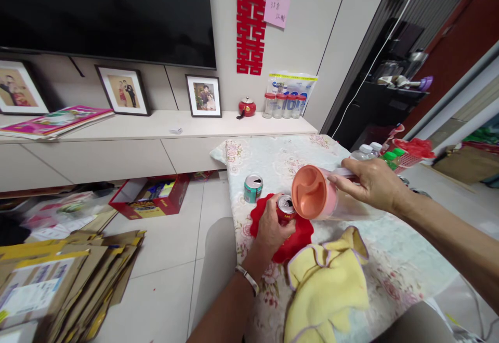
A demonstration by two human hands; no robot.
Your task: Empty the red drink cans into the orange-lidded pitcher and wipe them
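Observation:
My left hand (270,228) is wrapped round a red drink can (286,207), which stands upright on a red scalloped mat (281,249). My right hand (370,182) grips the handle of a pitcher (312,192) with an orange-pink top and a body that looks clear. It is tipped on its side, its orange mouth facing left, close against the top of the red can. I cannot make out any liquid running between them. A green drink can (253,188) stands upright behind my left hand. In front of the mat lies a crumpled yellow cloth (331,286) with purple edging.
A flowered cloth covers the table (280,161). Bottles (366,150) and a red basket (413,150) stand beyond the right arm. Several lidded jars (286,106) and framed photos (203,96) line the white cabinet. Flattened cardboard (89,280) and a red box (152,197) lie on the floor, left.

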